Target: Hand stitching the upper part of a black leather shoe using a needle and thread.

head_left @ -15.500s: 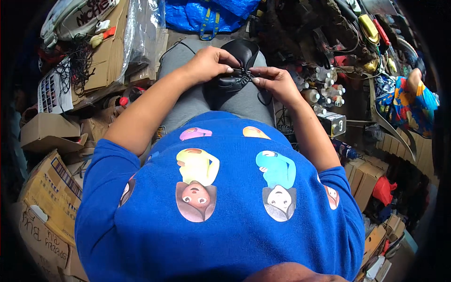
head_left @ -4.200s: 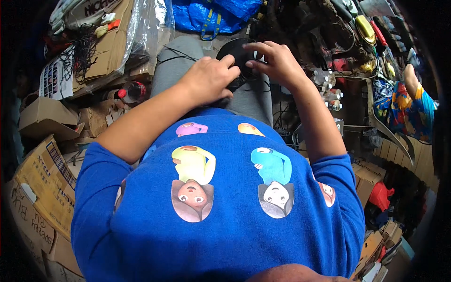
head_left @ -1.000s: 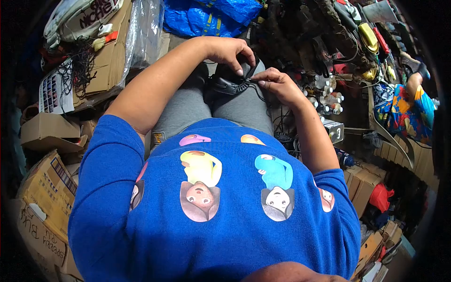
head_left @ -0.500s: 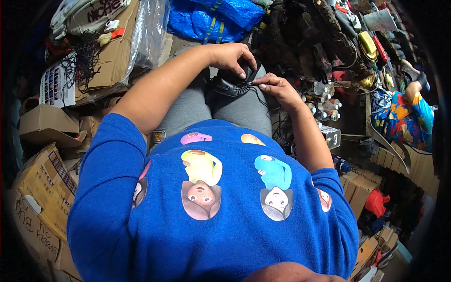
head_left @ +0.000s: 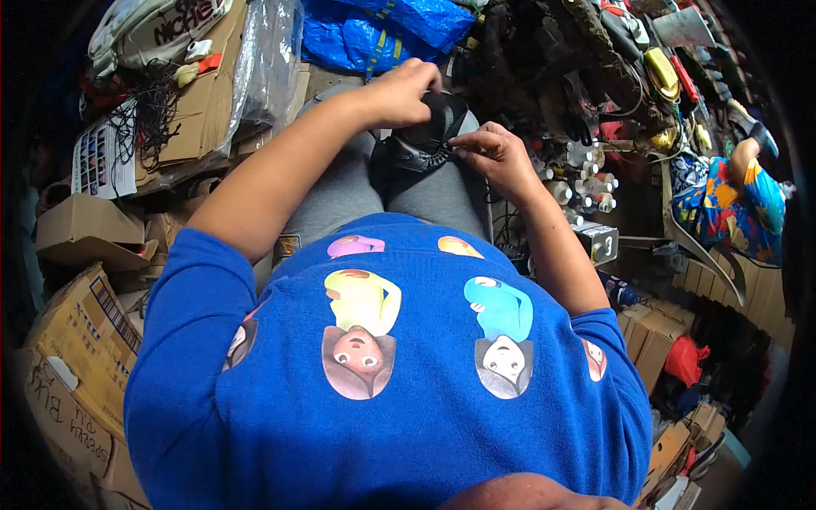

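A black shoe rests on my lap between my grey-trousered thighs, with a row of light-edged stitches or lace loops along its near right edge. My right hand comes in from the right, thumb and forefinger pinched at that edge; any thread between them is too small to make out. Beyond the shoe's left side, my left hand is raised with its fingers bent and held together. Its fingertips are partly hidden, so what they hold cannot be seen.
Clear plastic bottles stand right of my knee, near a small box. Flattened cardboard and tangled black cords lie left. A blue bag is ahead. Another person in colourful clothing sits at far right.
My left hand has moved up and away from the shoe, its fingers now pointing farther off. The right hand has stayed by the shoe's edge, its fingers curling more.
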